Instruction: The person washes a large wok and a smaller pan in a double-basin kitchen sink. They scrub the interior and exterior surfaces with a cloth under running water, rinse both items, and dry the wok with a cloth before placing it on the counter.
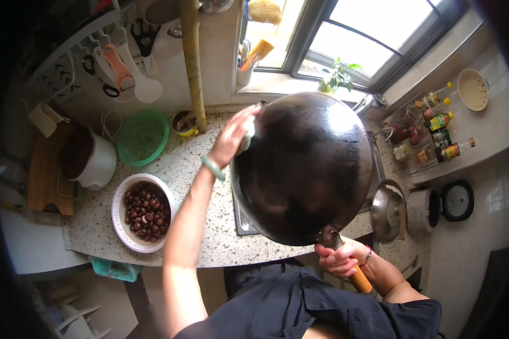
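Observation:
A large dark wok (302,169) is held tilted above the counter, its broad blackened face turned toward me. My right hand (342,257) is wrapped round its handle, near where the metal bracket meets the wooden grip (360,280). At the wok's left rim, my left hand (232,135) presses a crumpled whitish cloth (247,138), partly hidden under the fingers, close to a small ear on the rim. A metal sink edge (244,217) shows beneath the wok; the rest of the sink is mostly covered.
Left on the speckled counter (209,243) stand a white bowl (116,217) of chestnuts, a green basin (144,137), and a white pot (102,161). On the right are a steel lid (387,212), an open rice cooker (424,209), and several bottles (435,121). A plant (339,76) sits by the window.

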A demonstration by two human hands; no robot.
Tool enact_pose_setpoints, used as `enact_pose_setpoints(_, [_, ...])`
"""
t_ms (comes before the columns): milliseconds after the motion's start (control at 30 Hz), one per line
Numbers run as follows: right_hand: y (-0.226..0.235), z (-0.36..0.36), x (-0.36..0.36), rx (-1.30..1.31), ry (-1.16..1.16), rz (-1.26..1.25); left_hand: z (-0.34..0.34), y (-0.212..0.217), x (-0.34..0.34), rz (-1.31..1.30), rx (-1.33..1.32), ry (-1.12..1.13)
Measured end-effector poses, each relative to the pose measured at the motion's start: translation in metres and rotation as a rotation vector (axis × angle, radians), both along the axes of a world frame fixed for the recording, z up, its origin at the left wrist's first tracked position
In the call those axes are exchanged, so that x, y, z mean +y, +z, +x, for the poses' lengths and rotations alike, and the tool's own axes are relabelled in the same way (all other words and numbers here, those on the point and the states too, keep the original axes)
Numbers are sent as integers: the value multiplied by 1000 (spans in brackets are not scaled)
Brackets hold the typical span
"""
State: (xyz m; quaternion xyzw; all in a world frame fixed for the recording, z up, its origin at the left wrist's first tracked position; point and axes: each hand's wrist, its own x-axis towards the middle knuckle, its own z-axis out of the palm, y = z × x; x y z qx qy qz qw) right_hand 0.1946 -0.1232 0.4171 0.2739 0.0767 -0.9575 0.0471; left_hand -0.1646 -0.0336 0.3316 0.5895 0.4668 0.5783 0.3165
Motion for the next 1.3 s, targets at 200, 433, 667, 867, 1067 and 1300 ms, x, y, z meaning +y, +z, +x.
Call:
enact_pose_setpoints(200, [-6, -12, 3, -75, -71, -70, 69, -74, -95, -179, -319, 395])
enact_pose_setpoints(433, [-11, -14, 8, -81, -33, 50, 159, -14, -141, 49, 148, 622])
enact_pose_setpoints(667, [2, -26, 9, -173, 121, 383, 167, 58, -122, 399, 595, 319])
enact_pose_setpoints(867, [4, -33, -2, -248, 124, 458, 147, 110, -77, 552, 752, 263])
enact_pose_setpoints(1067, [8, -22, -18, -128, 61, 246, 91, 124, 1, 538, 621, 87])
enact_pose_setpoints(1300, [18, -8, -30, -8, -58, 92, 2, 61, 31, 50, 155, -123])
